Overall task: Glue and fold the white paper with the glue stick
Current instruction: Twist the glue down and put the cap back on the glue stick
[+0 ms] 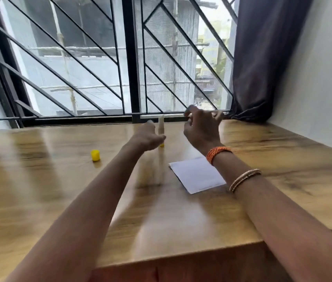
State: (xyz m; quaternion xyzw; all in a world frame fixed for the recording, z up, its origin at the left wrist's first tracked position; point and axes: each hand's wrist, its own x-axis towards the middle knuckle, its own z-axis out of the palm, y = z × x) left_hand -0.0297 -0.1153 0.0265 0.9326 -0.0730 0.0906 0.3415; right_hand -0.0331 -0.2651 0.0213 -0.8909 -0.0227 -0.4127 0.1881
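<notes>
The white paper (196,176) lies flat on the wooden table (59,190), right of the middle and partly under my right forearm. An uncapped glue stick (161,126) with a yellow base stands upright near the window side of the table. My left hand (147,137) is at its lower part, with fingers curled across the front of it. The image is blurred there. My right hand (201,129) hovers above the table to the right of the stick, fingers loosely curled and holding nothing. The yellow cap (95,155) sits alone to the left.
A barred window (128,58) runs along the table's far edge. A dark curtain (263,58) hangs at the far right, next to a white wall. The table's near edge crosses the bottom of the view.
</notes>
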